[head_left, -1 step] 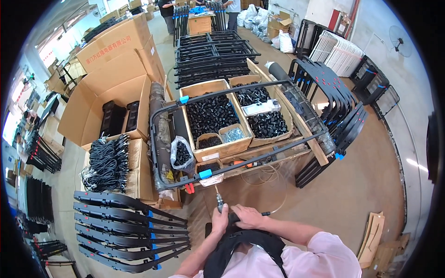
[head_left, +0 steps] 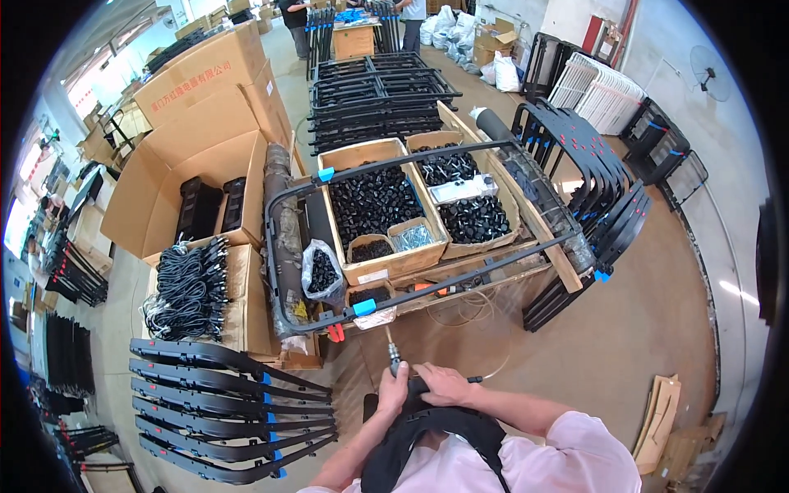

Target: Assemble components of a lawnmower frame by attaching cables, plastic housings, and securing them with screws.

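Observation:
Close to my body I hold a power screwdriver [head_left: 394, 355], its long bit pointing forward to the work table. My left hand [head_left: 394, 388] is closed around its front part, thumb just behind the silver chuck. Behind it, my right hand [head_left: 442, 384] wraps over the dark body, which is mostly hidden. A thin pale hose [head_left: 496, 371] runs off beside the right hand. Ahead of the bit, and apart from it, lies a black tube frame [head_left: 444, 287] with blue clips [head_left: 364, 307] and a red piece [head_left: 336, 333] near its left corner.
On the table stand boxes of black plastic caps [head_left: 374, 201], a tray of screws [head_left: 412, 237] and a bag of black parts [head_left: 321, 275]. Coiled cables [head_left: 187, 287] sit left, above stacked black rails [head_left: 222, 411]. More frames [head_left: 378, 90] are piled beyond; cardboard [head_left: 656, 423] lies right.
The screwdriver and its bit have shifted very slightly to the right, with both hands still on it. The frame and boxes have stayed put.

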Motion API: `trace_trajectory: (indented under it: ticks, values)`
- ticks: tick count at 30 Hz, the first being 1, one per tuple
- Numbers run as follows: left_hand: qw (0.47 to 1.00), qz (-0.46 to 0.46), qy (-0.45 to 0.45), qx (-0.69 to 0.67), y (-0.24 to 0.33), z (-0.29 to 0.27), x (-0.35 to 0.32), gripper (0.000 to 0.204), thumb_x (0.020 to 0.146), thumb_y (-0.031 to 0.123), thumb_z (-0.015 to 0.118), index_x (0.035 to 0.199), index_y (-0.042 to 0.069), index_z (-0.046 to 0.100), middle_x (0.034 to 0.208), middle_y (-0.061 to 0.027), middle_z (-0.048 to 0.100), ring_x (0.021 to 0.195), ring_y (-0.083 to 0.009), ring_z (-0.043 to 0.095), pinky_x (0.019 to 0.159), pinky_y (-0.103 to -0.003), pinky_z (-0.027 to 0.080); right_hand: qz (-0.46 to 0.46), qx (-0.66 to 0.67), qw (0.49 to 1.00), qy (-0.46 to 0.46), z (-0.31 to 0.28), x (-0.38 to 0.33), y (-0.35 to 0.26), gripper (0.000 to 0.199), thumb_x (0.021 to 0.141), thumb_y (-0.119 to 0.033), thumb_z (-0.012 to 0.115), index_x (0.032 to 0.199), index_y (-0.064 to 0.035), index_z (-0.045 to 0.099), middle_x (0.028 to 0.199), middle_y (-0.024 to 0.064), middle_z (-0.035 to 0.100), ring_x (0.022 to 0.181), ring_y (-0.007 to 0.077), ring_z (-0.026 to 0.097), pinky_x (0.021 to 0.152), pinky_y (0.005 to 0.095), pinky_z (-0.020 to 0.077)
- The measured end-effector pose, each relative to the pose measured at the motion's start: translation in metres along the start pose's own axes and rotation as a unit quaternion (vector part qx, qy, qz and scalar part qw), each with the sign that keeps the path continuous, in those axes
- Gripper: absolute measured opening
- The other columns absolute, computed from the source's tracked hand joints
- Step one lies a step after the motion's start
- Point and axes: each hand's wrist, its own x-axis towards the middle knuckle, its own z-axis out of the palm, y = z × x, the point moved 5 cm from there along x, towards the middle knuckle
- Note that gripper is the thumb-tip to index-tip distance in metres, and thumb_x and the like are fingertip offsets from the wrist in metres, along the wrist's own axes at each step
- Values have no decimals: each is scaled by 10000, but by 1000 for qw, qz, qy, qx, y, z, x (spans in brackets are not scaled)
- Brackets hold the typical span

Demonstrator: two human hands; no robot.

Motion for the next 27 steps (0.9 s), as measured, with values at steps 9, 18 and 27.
trace_trajectory:
  ticks: [9, 18, 27]
  values:
    - [963, 20, -239, 123, 37, 28, 4, 479, 1084, 477, 509, 1193, 49, 696, 1022, -142, 769, 978, -306, 739, 892, -431, 557, 262, 22, 960, 96, -38, -83, 90, 664, 860, -312, 762, 1437, -64, 545, 1293, 236, 657, 1204, 403, 654, 1036, 479, 531]
    - [979, 86, -146, 111, 126, 59, 31, 355, 1060, 370, 594, 1195, 61, 707, 1039, -149, 762, 1007, -315, 737, 895, -419, 565, 408, 17, 882, 236, -134, -56, 307, 672, 832, -194, 773, 1442, -58, 527, 1279, 287, 664, 1250, 437, 633, 1046, 490, 519]
    - [971, 212, -61, 95, 262, 173, 68, 279, 1056, 295, 607, 1170, 58, 701, 1099, -164, 740, 1031, -346, 721, 907, -432, 567, 392, -40, 907, 148, -162, 15, 465, 795, 871, -131, 697, 1570, -102, 319, 1406, 348, 491, 1253, 535, 580, 1036, 551, 523]
